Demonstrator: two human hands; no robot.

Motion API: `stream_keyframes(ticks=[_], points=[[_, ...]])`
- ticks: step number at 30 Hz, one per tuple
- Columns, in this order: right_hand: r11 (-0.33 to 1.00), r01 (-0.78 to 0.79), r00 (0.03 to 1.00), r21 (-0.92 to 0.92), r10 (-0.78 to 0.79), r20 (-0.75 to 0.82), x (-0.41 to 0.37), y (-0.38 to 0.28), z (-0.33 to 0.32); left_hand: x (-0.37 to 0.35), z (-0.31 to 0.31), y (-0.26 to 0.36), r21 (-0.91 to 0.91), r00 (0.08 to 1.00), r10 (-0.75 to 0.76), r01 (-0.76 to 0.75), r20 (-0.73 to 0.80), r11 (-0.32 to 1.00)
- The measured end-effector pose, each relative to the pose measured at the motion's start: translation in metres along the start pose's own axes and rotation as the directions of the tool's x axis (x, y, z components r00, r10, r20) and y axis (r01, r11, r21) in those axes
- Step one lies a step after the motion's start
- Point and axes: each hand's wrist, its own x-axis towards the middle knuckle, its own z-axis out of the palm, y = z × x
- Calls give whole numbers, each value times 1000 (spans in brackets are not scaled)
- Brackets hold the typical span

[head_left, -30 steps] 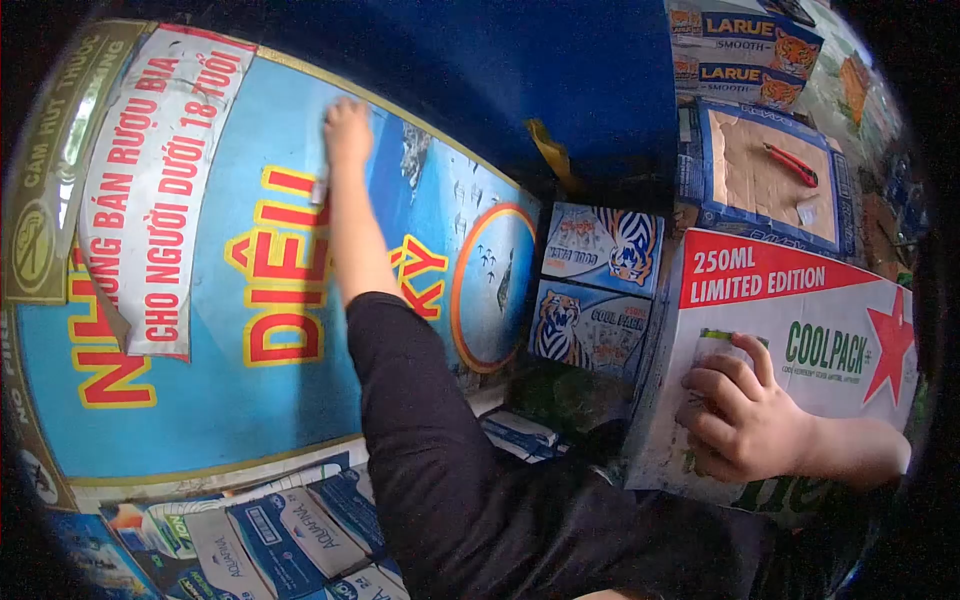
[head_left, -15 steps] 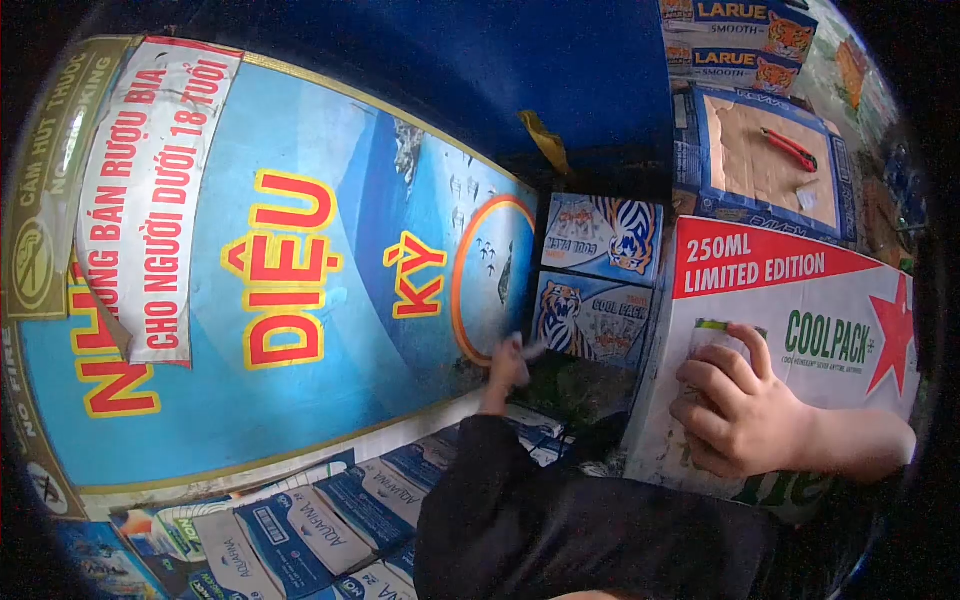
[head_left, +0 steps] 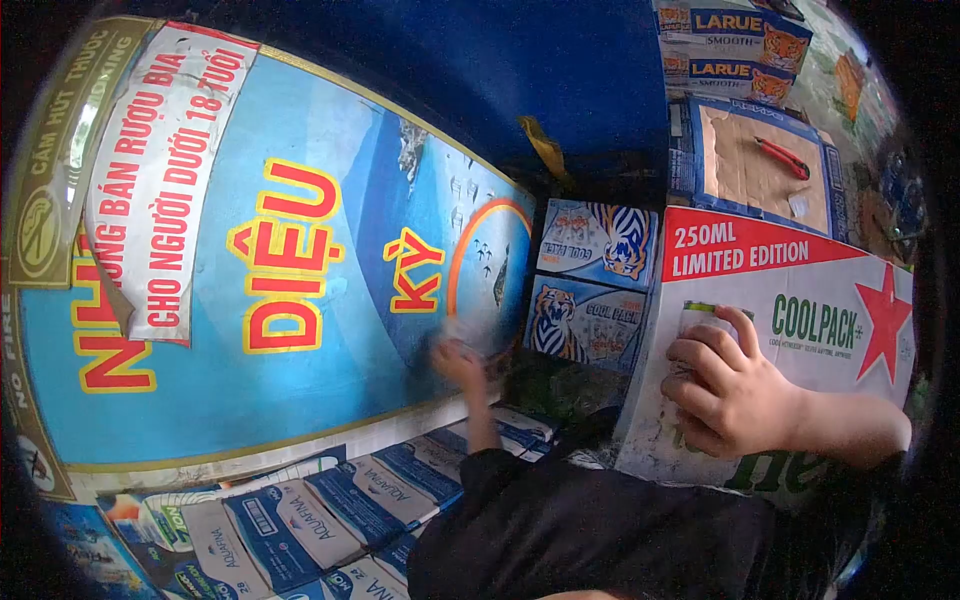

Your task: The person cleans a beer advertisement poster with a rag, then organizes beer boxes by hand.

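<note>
My left hand is closed on a white cloth-like piece, smeared by motion. It is against the lower right part of a blue printed panel with large red and yellow letters, beside the orange ring. My right hand rests on a white carton with a red band, a red star and "COOLPACK" lettering. Its fingers are bent and a little apart over a printed can on the carton, with nothing seen in them.
Blue tiger-print cartons stand between panel and white carton. Aquafina cartons line the bottom left. Beyond the white carton, a red cutter lies on an opened box, with Larue cartons behind. A warning strip overlaps the panel.
My left hand has moved left from the panel's right end onto its face, carrying the white piece. My right hand stays on the carton. The whole view has shifted slightly.
</note>
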Motion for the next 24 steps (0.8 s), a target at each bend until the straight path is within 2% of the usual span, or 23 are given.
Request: stream_keyframes(ticks=[1, 2, 3, 4, 5, 7, 9, 11, 12, 14, 15, 17, 21, 23, 24], points=[[1000, -2, 1000, -3, 2, -4, 0, 0, 1, 43, 3, -16, 12, 960, 53, -52, -276, 999], [1000, -2, 1000, -5, 2, -8, 0, -1, 1, 84, -16, -17, 84, 926, -8, 42, -378, 996], [1000, 3, 1000, -7, -3, -6, -1, -1, 1, 126, -37, -21, 148, 843, 129, -59, -522, 987], [1000, 2, 1000, -5, -2, -6, -1, -1, 1, 162, -59, -20, 243, 814, 125, 20, -568, 970], [1000, -1, 1000, -3, 1, -8, 0, -1, 1, 196, -81, -13, 226, 776, 111, 42, -621, 973], [1000, -1, 1000, -9, 1, -15, 0, -1, 1, 255, -100, -13, 284, 752, 152, 48, -641, 958], [1000, 2, 1000, -8, -2, -19, -1, 0, 1, 291, -100, -1, 374, 769, 224, 21, -598, 927], [1000, 3, 1000, -3, -3, -2, 0, 1, -1, 318, -91, 16, 360, 698, 344, -131, -628, 924], [1000, -3, 1000, -5, 3, -4, 0, 1, -1, 330, -85, 21, 356, 697, 344, -136, -629, 925], [1000, 2, 1000, 9, -2, 0, -2, 2, -1, 355, -72, 30, 476, 717, 403, -113, -569, 872], [1000, -9, 1000, 6, 9, 1, -3, 2, -1, 369, -66, 35, 468, 717, 403, -120, -569, 875], [1000, 4, 1000, -2, -4, -8, -1, 2, 0, 394, -62, 43, 457, 717, 486, -259, -499, 851], [1000, 1, 1000, -7, -1, 14, 0, 2, -1, 419, -57, 68, 513, 728, 516, -262, -451, 817], [1000, -1, 1000, 6, 0, 27, -1, 2, -1, 427, -52, 76, 487, 702, 577, -364, -417, 794], [1000, 1, 999, 1, -1, 32, -1, 1, -2, 431, -51, 79, 491, 766, 567, -384, -304, 782]])
